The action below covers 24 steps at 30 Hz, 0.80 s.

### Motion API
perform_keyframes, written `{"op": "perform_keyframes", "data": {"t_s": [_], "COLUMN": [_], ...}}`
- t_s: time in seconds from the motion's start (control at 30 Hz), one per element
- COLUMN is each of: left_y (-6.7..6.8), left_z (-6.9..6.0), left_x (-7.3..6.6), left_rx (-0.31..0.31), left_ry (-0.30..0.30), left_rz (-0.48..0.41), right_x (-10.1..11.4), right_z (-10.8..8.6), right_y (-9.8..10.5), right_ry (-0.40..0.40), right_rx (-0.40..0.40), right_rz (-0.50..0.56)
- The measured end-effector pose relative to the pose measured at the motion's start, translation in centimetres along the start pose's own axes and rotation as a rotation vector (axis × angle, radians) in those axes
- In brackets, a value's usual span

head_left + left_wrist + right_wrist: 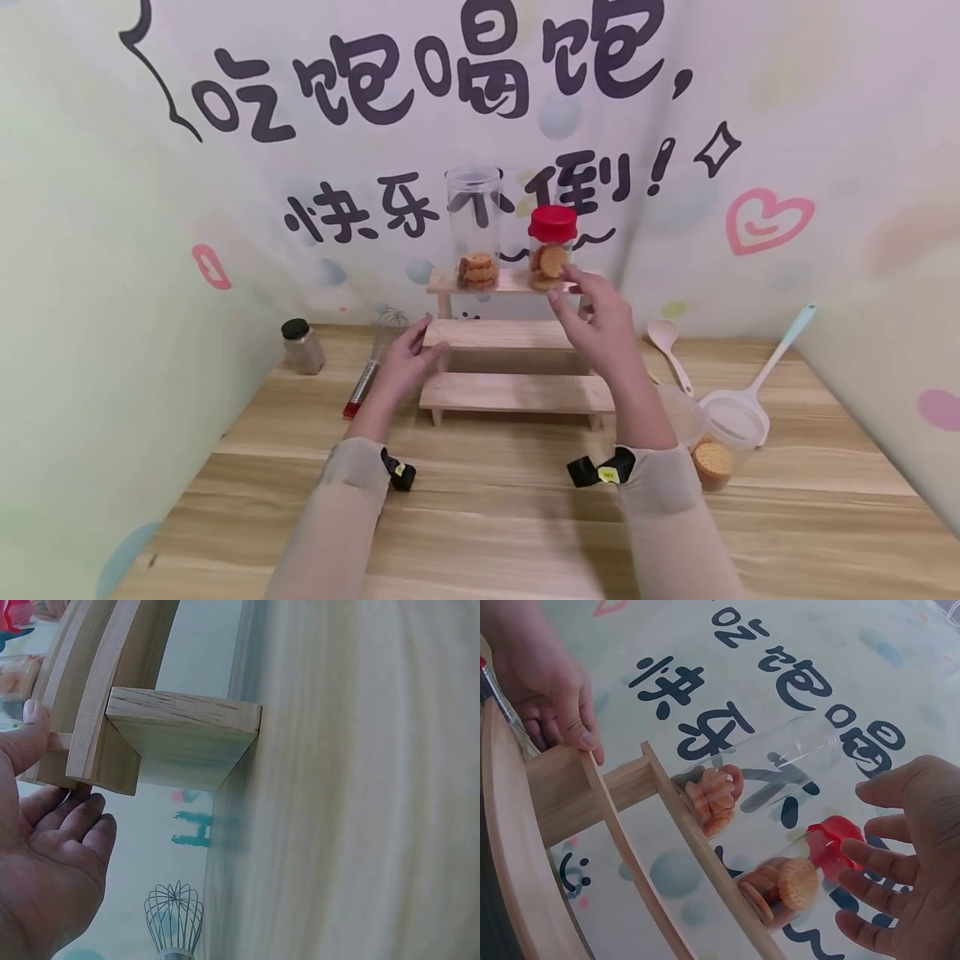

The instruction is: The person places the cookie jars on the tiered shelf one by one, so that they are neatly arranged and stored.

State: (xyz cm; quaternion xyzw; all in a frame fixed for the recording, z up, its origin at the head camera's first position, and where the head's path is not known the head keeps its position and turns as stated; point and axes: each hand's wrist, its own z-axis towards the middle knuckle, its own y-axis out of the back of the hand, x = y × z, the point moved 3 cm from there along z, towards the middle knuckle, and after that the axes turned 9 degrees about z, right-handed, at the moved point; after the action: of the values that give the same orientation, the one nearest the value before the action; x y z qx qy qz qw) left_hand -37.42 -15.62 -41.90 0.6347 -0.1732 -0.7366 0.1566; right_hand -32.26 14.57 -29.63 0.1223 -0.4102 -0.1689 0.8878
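A three-step wooden rack stands against the wall. My left hand grips the left end of its middle step; in the left wrist view, the thumb and curled fingers lie about that step's end. Up on the top step are a tall clear container with several biscuits at its bottom and a shorter red-lidded jar, also holding biscuits. My right hand is beside this jar, fingers spread. The right wrist view shows a gap between those fingers and the jar's body.
Left of the rack lie a whisk and a black-lidded jar. On the right are a white spoon, a strainer with a pale blue handle, and a clear container with a biscuit. Walls border the wooden table.
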Motion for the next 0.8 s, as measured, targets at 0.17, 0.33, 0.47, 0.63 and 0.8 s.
{"op": "perform_keyframes", "data": {"t_s": [0.17, 0.33, 0.47, 0.63, 0.8], "left_y": [0.1, 0.0, -0.1, -0.1, 0.0], "left_z": [0.0, 0.0, -0.1, -0.1, -0.1], "left_x": [-0.1, 0.0, 0.2, 0.1, 0.1], "left_rx": [-0.001, 0.000, 0.000, -0.004, -0.005], "left_ry": [0.001, -0.004, -0.011, -0.017, -0.020], "left_rz": [0.000, 0.005, 0.011, 0.012, 0.013], "right_x": [0.4, 0.5, 0.5, 0.2, -0.9], "right_z": [-0.9, -1.8, -2.8, -4.1, -5.3], "right_y": [0.9, 2.1, 3.0, 4.3, 6.0], "right_ry": [0.043, 0.156, 0.272, 0.322, 0.298], "right_rx": [0.057, 0.102, 0.154, 0.197, 0.237], "right_rz": [-0.027, -0.048, -0.020, -0.023, -0.084]}}
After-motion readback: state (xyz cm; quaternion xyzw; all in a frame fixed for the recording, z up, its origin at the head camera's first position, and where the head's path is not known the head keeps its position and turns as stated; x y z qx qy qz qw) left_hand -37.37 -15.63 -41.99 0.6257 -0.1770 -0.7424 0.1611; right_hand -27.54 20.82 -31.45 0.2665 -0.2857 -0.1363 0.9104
